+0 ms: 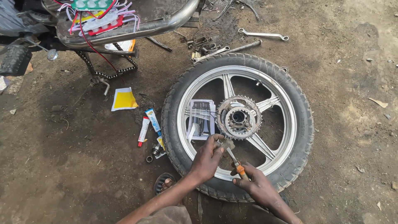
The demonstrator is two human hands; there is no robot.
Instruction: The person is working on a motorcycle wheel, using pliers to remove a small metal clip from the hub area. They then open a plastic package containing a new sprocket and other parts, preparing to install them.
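Wheel lies flat on dirt, sprocket up. Left hand pinches a small part at the rim's lower edge; right hand is clamped around the orange-handled screwdriver. Steady that part, keep the tip square, I'd say.

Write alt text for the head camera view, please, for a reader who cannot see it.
A person's right hand holds an orange-handled tool against a small part pinched in the left hand, over a motorcycle wheel lying flat on dirt. Tubes, wrenches and a motorcycle lie beyond.
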